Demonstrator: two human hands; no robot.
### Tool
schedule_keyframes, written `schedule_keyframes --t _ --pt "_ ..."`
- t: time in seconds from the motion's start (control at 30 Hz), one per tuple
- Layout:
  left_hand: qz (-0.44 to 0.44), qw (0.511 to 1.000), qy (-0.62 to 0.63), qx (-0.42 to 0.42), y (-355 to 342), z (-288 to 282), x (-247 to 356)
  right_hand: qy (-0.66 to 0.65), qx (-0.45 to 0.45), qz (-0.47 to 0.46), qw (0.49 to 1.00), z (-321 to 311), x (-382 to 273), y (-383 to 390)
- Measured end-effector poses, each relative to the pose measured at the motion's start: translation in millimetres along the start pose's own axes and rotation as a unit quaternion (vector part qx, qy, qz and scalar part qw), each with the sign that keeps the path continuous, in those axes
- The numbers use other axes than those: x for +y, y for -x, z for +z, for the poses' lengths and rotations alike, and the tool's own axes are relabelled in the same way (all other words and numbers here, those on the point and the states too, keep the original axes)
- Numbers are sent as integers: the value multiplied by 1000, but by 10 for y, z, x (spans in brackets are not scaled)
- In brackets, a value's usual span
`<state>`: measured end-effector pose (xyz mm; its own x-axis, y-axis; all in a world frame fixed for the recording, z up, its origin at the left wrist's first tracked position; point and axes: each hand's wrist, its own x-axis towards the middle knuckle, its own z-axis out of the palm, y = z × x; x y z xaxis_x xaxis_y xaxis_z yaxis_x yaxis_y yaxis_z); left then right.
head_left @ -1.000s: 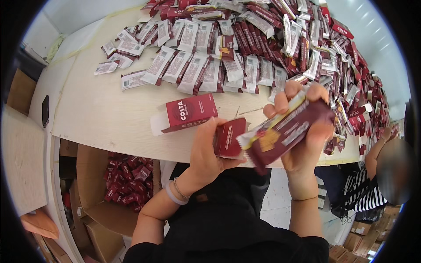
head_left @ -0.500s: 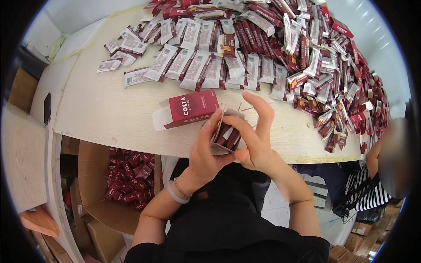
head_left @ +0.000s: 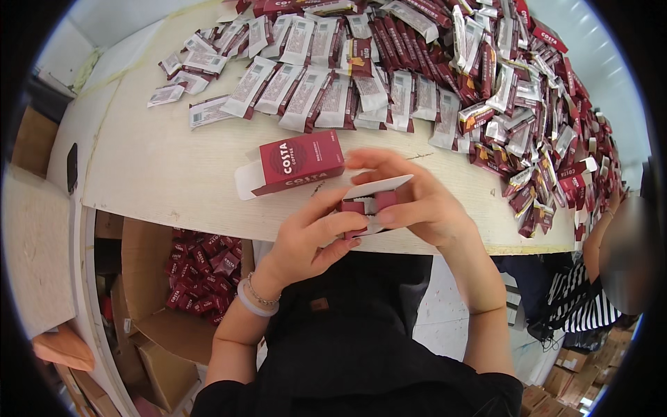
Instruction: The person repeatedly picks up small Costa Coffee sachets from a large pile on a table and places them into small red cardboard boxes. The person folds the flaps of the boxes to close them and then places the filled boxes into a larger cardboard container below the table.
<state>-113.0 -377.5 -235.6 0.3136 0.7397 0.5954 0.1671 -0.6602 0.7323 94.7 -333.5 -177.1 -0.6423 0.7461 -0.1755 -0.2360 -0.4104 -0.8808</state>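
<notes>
Both my hands, left hand point(head_left: 306, 240) and right hand point(head_left: 417, 201), grip one small red carton point(head_left: 367, 205). It sits at the surface point(head_left: 167, 174) near edge, white flap open.

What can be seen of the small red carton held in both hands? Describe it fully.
The small red carton looks like thin printed card, dark red with a white inside. Its white top flap stands open, tilted up to the right. It is held just above the near edge of the pale table, below a larger red box lying on its side. The left hand grips it from below; the right hand covers its right side.
</notes>
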Motion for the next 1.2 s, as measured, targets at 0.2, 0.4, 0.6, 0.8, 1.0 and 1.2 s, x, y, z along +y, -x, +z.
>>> schedule_keyframes --t 0.2,0.4,0.6,0.8,1.0,1.2 --pt "-63 962 257 70 53 29 -95 472 -76 -290 829 -67 16 -30" --pt "-62 961 265 59 116 55 -160 578 -6 -434 691 23 317 47" --pt "-48 966 253 39 102 23 -178 504 46 -377 776 141 249 132" --pt "-41 965 251 56 110 40 -173 598 -14 -366 713 169 194 110" --pt "-34 969 208 129 184 17 -144 686 -52 -388 614 211 276 -44" --pt "-17 980 -134 148 422 -490 296 497 -143 -318 795 183 -38 -319"
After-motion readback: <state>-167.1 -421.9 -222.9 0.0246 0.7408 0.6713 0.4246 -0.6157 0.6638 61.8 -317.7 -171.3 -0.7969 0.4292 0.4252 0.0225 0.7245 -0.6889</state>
